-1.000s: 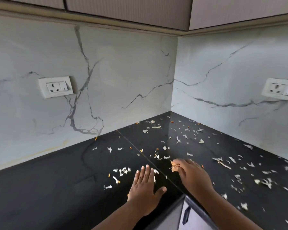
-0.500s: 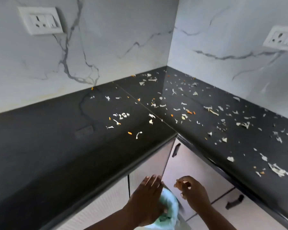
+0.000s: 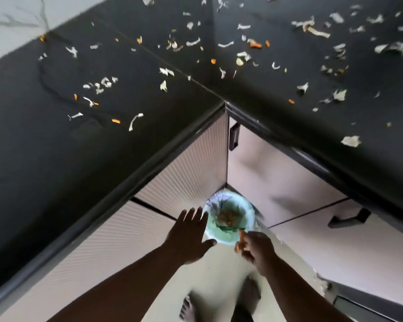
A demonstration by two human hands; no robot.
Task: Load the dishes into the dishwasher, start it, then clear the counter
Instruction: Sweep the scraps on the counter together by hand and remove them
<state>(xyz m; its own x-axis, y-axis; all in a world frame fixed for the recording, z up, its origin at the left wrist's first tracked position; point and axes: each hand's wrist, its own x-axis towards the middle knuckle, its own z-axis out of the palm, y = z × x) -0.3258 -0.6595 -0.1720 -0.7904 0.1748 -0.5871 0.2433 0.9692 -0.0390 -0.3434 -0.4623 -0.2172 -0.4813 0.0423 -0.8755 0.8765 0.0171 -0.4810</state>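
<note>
Pinched in my right hand (image 3: 256, 248) are orange scraps (image 3: 240, 240) above the bin (image 3: 228, 217); my left hand (image 3: 189, 235) hovers flat, holding nothing.

Both arms reach forward and down. The left hand (image 3: 188, 238) is flat, palm down, with its fingers straight and close together and the thumb sticking out to the side. The right hand (image 3: 256, 249) has its fingers curled in, pinching small orange bits at the fingertips (image 3: 240, 240). Two bare feet show below the arms.
</note>
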